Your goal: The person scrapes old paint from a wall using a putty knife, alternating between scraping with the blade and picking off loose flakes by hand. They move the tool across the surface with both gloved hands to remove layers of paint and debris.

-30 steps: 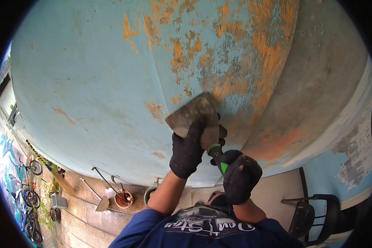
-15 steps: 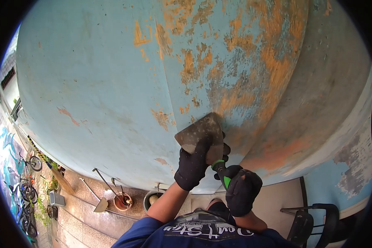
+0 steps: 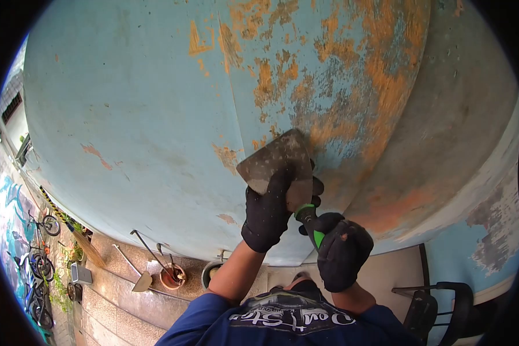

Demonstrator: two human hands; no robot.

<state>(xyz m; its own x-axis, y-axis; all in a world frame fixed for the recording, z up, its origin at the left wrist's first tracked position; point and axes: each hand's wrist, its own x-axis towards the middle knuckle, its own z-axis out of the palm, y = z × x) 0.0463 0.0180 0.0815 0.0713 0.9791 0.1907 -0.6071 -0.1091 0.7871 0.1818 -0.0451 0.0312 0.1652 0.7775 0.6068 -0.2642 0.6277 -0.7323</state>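
Scraper before patchy blue wall: gloved right hand grips its handle, left hand clasps its blade.

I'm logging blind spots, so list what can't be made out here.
In the head view:
End of the handle: hidden by the right hand.
Part of the left hand: behind the blade.
Part of the tub: behind the left forearm.
The wall: cut off by the top edge.
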